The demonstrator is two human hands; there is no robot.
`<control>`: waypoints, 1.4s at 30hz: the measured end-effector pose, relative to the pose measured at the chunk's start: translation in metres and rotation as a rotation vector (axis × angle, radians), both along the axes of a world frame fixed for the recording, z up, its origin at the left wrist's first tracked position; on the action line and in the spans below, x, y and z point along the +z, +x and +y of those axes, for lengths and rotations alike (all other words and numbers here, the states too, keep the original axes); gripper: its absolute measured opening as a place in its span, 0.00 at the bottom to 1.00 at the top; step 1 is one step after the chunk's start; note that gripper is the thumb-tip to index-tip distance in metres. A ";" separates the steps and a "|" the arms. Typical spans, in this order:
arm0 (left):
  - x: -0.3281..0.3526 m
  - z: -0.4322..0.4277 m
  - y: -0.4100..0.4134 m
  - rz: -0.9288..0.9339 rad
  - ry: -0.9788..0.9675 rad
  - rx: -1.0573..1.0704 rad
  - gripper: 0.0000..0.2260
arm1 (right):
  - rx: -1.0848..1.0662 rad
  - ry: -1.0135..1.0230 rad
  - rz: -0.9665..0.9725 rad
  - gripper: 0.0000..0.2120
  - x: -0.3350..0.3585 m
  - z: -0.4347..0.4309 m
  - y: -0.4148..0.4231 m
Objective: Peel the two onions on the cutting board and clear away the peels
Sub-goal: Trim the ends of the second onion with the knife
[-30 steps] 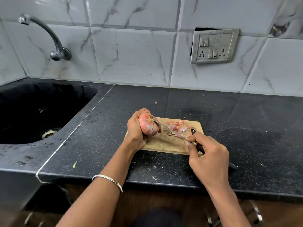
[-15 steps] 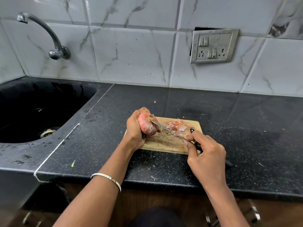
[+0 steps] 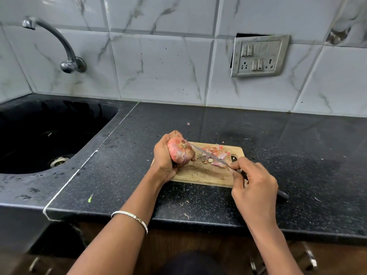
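Note:
My left hand (image 3: 165, 157) grips a pink onion (image 3: 179, 150) with its skin on, root end facing me, just above the left end of the wooden cutting board (image 3: 200, 174). My right hand (image 3: 253, 187) holds a knife (image 3: 208, 154) by its dark handle; the thin blade reaches left and its tip meets the onion near the root. Pink peels (image 3: 215, 152) and small scraps lie on the board's far half. I see only one onion.
A black sink (image 3: 49, 133) with a curved tap (image 3: 59, 44) lies to the left. The dark speckled counter (image 3: 288, 155) extends right and behind the board. A switch and socket plate (image 3: 259, 56) hangs on the tiled wall. Small peel bits dot the counter's front.
The knife tip has stayed at the onion's root end while my right hand shifted slightly. My left hand turned the onion a little.

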State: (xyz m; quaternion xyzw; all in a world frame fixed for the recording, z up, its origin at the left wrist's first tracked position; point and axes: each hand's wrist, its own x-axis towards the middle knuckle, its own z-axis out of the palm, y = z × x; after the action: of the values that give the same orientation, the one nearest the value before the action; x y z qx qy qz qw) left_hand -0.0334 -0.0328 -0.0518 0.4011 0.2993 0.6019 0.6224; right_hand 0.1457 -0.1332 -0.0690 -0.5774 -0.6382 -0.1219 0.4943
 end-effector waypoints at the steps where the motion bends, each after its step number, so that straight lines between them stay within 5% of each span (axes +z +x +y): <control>1: 0.000 0.000 0.000 0.006 -0.004 -0.001 0.09 | 0.033 0.014 -0.006 0.15 0.000 -0.001 -0.001; 13: -0.001 0.001 -0.001 0.025 -0.001 -0.033 0.17 | 0.083 0.007 -0.007 0.15 0.001 0.000 -0.006; 17: -0.002 0.003 -0.002 -0.060 -0.009 -0.049 0.16 | -0.028 -0.008 -0.001 0.16 0.000 0.001 0.000; 26: 0.002 -0.001 -0.001 -0.020 0.014 -0.057 0.13 | 0.148 0.037 -0.030 0.14 0.002 0.000 -0.003; 30: 0.002 -0.002 0.000 -0.043 0.033 -0.054 0.07 | 0.019 -0.009 -0.025 0.16 0.001 0.002 -0.001; 38: 0.001 0.000 -0.001 -0.032 0.026 -0.051 0.14 | 0.133 0.037 -0.022 0.13 0.002 0.000 -0.002; 42: 0.000 0.001 -0.002 -0.063 0.007 -0.060 0.14 | 0.011 -0.038 -0.020 0.16 0.002 0.001 -0.001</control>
State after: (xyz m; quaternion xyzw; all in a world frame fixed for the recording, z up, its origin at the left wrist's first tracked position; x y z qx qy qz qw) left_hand -0.0349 -0.0314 -0.0522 0.3932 0.2652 0.5961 0.6479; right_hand 0.1448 -0.1320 -0.0666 -0.5817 -0.6487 -0.1130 0.4776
